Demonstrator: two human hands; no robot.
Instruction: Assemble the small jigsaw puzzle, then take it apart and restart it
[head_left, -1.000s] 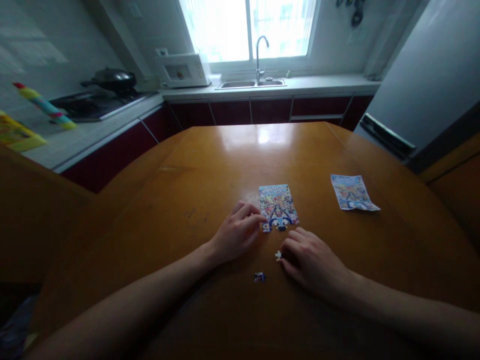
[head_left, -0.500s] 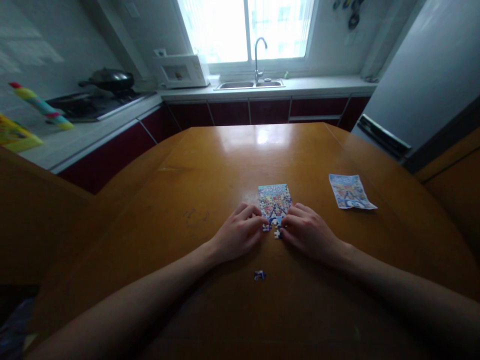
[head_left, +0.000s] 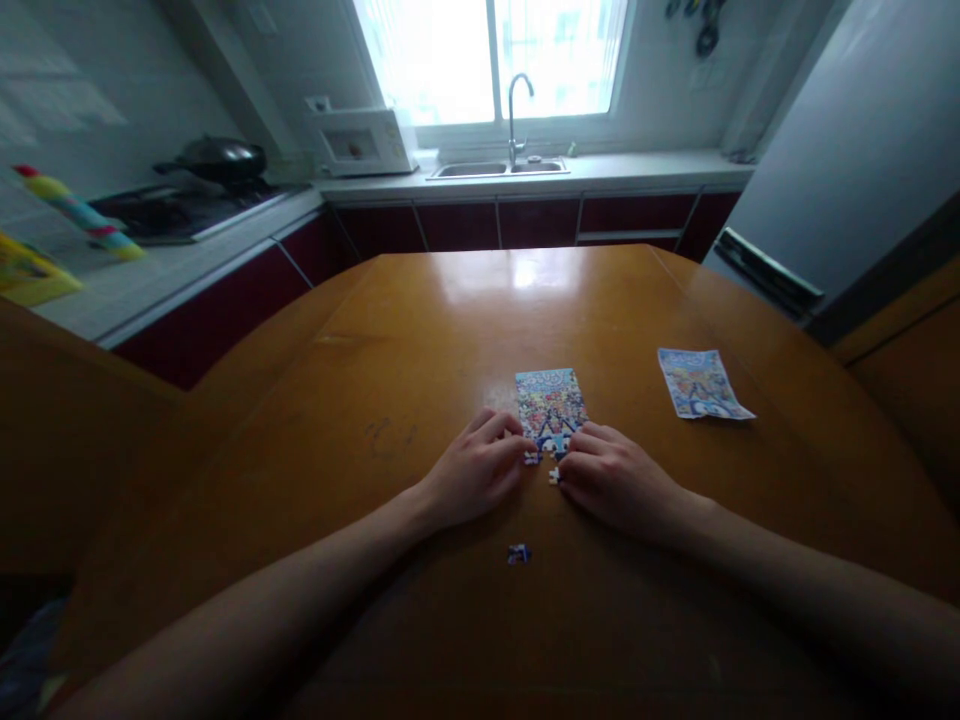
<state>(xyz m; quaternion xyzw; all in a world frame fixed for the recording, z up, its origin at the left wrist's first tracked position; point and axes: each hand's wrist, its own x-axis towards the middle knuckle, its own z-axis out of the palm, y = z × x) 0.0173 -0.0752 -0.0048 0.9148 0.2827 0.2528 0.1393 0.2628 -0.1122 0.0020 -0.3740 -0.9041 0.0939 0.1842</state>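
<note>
A colourful jigsaw puzzle (head_left: pixel 551 397) lies flat on the wooden table, its lower edge uneven. My left hand (head_left: pixel 484 465) rests at its lower left corner, with bent fingers pressed around a piece (head_left: pixel 532 458) there. At the lower right, my right hand (head_left: pixel 615 472) is closed with thumb and fingers pinching a jigsaw piece (head_left: pixel 554 477); most of that piece is hidden beneath the fingers. One loose jigsaw piece (head_left: pixel 518 554) lies nearer to me, below the hands and touched by neither.
To the right on the table (head_left: pixel 420 340) lies a creased picture sheet (head_left: pixel 701 384) with a similar print. Beyond the table are a counter with a sink (head_left: pixel 472 170), a microwave (head_left: pixel 360 142), a stove with a black pan (head_left: pixel 221 160), and a fridge (head_left: pixel 847 150) at right.
My right hand has shifted slightly towards me, and the white-edged piece at its fingertips sits a little lower. My left hand stays almost in the same place.
</note>
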